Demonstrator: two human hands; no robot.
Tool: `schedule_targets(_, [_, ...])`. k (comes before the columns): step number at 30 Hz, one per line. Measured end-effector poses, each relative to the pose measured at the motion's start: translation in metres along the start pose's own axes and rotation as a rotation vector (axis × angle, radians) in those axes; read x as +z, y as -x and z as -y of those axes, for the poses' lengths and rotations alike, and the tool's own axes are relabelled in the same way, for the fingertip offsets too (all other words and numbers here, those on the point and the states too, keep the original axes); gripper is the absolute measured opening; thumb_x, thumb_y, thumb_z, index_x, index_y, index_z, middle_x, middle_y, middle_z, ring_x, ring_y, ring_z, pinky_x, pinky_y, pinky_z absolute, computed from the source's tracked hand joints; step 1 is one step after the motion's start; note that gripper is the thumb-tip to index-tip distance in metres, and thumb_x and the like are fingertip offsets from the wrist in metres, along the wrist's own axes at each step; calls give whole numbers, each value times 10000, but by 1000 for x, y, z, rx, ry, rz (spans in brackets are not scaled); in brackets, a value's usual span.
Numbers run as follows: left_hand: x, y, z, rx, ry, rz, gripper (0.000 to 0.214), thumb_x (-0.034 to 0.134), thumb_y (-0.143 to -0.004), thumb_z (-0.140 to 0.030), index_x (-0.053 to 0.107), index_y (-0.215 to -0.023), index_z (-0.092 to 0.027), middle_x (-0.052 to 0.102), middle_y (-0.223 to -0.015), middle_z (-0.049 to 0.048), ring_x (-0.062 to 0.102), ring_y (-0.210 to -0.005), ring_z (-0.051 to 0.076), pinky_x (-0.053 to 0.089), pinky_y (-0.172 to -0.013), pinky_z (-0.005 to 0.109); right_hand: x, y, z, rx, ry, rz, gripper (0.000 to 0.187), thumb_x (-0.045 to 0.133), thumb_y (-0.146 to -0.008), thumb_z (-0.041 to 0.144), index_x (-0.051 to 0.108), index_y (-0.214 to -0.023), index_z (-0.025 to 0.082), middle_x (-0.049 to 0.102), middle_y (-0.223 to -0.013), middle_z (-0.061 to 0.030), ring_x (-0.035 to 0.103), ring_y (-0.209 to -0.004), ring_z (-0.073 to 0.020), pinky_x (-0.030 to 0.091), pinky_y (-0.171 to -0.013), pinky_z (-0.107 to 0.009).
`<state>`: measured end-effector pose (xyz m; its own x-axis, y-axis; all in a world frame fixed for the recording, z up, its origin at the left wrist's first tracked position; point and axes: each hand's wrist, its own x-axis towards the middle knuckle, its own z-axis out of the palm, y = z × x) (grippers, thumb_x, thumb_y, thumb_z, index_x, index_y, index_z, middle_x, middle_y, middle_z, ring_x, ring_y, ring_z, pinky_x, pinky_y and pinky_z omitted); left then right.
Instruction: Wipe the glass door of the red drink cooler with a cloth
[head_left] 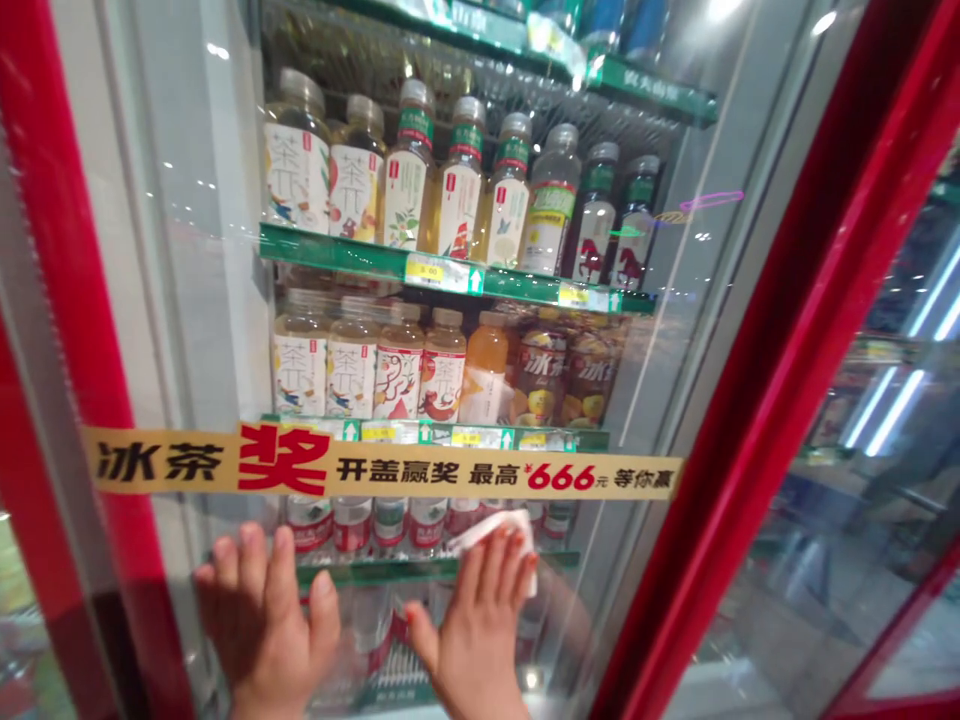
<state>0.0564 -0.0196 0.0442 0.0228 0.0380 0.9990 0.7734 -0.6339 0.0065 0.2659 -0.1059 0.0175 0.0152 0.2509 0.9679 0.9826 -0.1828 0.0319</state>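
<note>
Bare left hand, right hand with orange-red nails

Green-edged shelves carry bottles in rows. Upper full row, left to right: two white-labelled bottles, three slim bottles with green necks, one green-and-yellow-labelled bottle, two dark bottles. Price tags line the shelf edge beneath. Next row down: four bottles with white or patterned labels, an orange bottle, and two brown bottles. A yellow strip with black and red characters crosses below them. Lower still, red-and-white bottles, partly hidden. Far right: bright light tubes.
</note>
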Motion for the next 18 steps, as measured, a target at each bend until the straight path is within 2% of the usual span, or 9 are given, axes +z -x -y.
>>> schedule_targets(2, [0, 0, 1, 13, -8, 8, 864, 631, -972, -197, 247, -1742, -116, 184, -1857, 133, 116, -1744, 302, 70, -1436, 484, 0, 28, -2, -217, -4, 35, 1023, 515, -1005, 763, 224, -1764, 142, 132, -1853, -167, 63, -1735, -386, 67, -1415, -611])
schedule_targets(3, [0, 0, 0, 7, -16, 10, 864, 628, -971, -198, 247, -1742, -114, 185, -1856, 135, 118, -1743, 305, 77, -1436, 489, -2, 39, -15, -235, 9, 43, 989, 511, -1020, 736, 224, -1766, 155, 139, -1853, -153, 67, -1737, -363, 62, -1421, -581])
schedule_targets(4, [0, 0, -1, -3, -22, 12, 859, 620, -973, -198, 248, -1742, -112, 186, -1855, 140, 120, -1743, 309, 86, -1436, 499, -6, 46, -33, -178, 26, 52, 942, 486, -1050, 682, 188, -1773, 156, 117, -1855, -156, 60, -1738, -352, 79, -1420, -588])
schedule_targets(7, [1, 2, -5, -42, -38, 3, 825, 576, -986, -197, 252, -1739, -107, 198, -1848, 156, 132, -1741, 320, 108, -1433, 547, -14, 50, -79, 220, 66, 58, 856, 354, -1115, 501, -12, -1767, 85, -46, -1834, -258, -18, -1729, -413, 205, -1338, -769])
schedule_targets(9, [1, 4, -5, -39, -52, 4, 823, 571, -984, -193, 254, -1738, -104, 200, -1844, 171, 133, -1741, 326, 120, -1430, 575, -10, 52, -73, 390, 65, 46, 882, 329, -1112, 512, -72, -1753, 57, -85, -1817, -306, -62, -1713, -470, 243, -1267, -858])
schedule_targets(11, [1, 7, -2, -25, -66, 16, 839, 597, -971, -185, 261, -1736, -101, 202, -1840, 187, 137, -1739, 335, 135, -1429, 584, 3, 67, -38, 282, 23, 74, 944, 402, -1082, 588, 24, -1762, 52, 45, -1823, -311, -39, -1711, -492, 222, -1271, -865])
schedule_targets(14, [1, 14, 6, -38, -54, 30, 861, 639, -962, -204, 274, -1740, -139, 224, -1835, 180, 162, -1732, 358, 143, -1428, 616, 24, 110, 12, -171, -117, 71, 859, 501, -998, 745, 460, -1683, 229, 422, -1766, -116, 102, -1732, -385, 130, -1399, -659])
schedule_targets(16, [3, 20, 11, -78, -26, 39, 865, 654, -963, -233, 285, -1743, -186, 244, -1834, 163, 180, -1727, 376, 153, -1420, 655, 29, 136, 8, -306, -149, -3, 761, 518, -984, 757, 594, -1588, 301, 535, -1696, -41, 174, -1726, -334, 103, -1423, -564])
schedule_targets(18, [6, 26, 15, -100, -6, 50, 864, 665, -961, -248, 298, -1742, -205, 262, -1829, 167, 191, -1722, 394, 170, -1408, 691, 21, 143, -27, -174, -78, -22, 781, 540, -1020, 643, 473, -1679, 231, 438, -1753, -113, 170, -1722, -379, 159, -1400, -652])
